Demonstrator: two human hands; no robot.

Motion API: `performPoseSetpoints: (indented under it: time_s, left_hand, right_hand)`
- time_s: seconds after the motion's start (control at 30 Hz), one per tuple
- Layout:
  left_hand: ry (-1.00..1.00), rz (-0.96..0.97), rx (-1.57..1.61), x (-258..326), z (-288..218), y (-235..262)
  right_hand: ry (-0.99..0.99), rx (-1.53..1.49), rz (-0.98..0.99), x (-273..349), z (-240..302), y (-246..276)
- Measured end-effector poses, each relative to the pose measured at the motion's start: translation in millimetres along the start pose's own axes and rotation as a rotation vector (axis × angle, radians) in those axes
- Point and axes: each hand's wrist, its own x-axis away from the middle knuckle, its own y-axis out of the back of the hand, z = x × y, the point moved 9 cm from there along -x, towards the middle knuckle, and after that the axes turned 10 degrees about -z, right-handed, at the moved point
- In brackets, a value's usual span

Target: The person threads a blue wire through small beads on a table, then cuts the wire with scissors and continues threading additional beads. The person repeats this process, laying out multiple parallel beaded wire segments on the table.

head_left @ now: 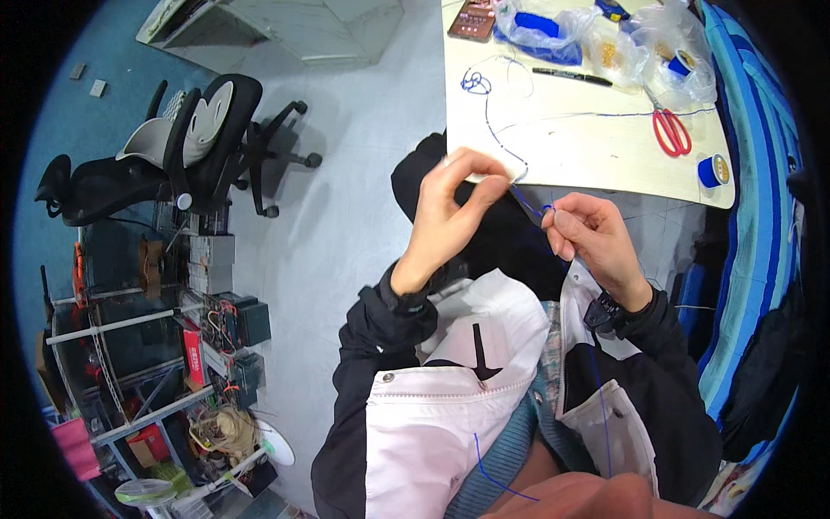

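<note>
Just off the near edge of the cream table (605, 169), my two hands hold a thin blue cord (529, 204). My left hand (451, 206) is closed, its thumb and forefinger pinching together at the cord. To its right, my right hand (596, 235) pinches a small loop of the cord between thumb and fingertips. From my left fingers, a stretch with dark knots or beads runs up the table to a loose tangle of cord (474, 83). What exactly sits between the fingertips is too small to make out. Another blue strand (600, 389) hangs down over my jacket.
On the table lie red-handled scissors (672, 131), a black pen (572, 77), a blue thread spool (713, 171), a phone (472, 19) and plastic bags (540, 30). An office chair (186, 151) and a cluttered rack (130, 346) stand left. Striped blue fabric (754, 216) hangs right.
</note>
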Motion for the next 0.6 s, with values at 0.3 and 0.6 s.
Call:
performPoseSetpoints:
  time_s: [0.3, 0.6]
  left_hand:
    - [0.416, 0.155, 0.583, 95, 38, -41]
    - [0.403, 0.053, 0.436, 108, 30, -9]
  right_hand:
    - [-0.081, -0.026, 0.031, 25, -38, -20]
    - [-0.164, 0.315, 0.231, 9, -73, -30]
